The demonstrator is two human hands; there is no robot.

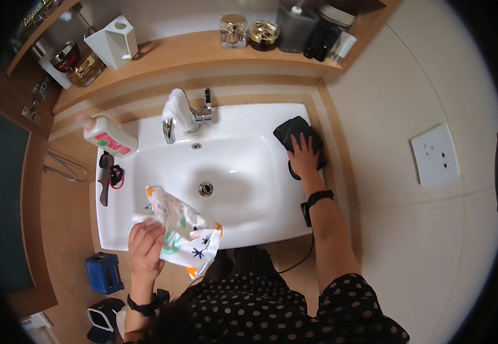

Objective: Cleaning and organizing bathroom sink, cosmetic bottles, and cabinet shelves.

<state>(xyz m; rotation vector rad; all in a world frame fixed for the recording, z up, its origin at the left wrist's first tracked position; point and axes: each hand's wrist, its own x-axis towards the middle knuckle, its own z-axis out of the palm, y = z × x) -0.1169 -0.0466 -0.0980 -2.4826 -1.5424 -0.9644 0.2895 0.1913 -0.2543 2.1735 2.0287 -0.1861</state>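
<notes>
My left hand [146, 243] is closed on the edge of a crinkled white plastic packet [183, 232] with coloured printed patterns and orange corners. The packet hangs over the near left rim of the white sink [243, 195]. At the sink's right side my right hand [304, 157] lies with fingers spread on a folded black cloth [295, 129], pressing on top of it rather than gripping it. A chrome faucet [170, 131] with a white cloth [177, 109] wrapped on it stands at the back of the basin.
A pump bottle [111, 137], a dark hair comb [104, 178] and hair ties [117, 176] sit on the left rim. Cosmetic jars [233, 31] and a white holder [114, 43] line the wooden shelf [186, 54]. A blue stool [104, 272] stands on the floor; a socket plate [434, 155] is at right.
</notes>
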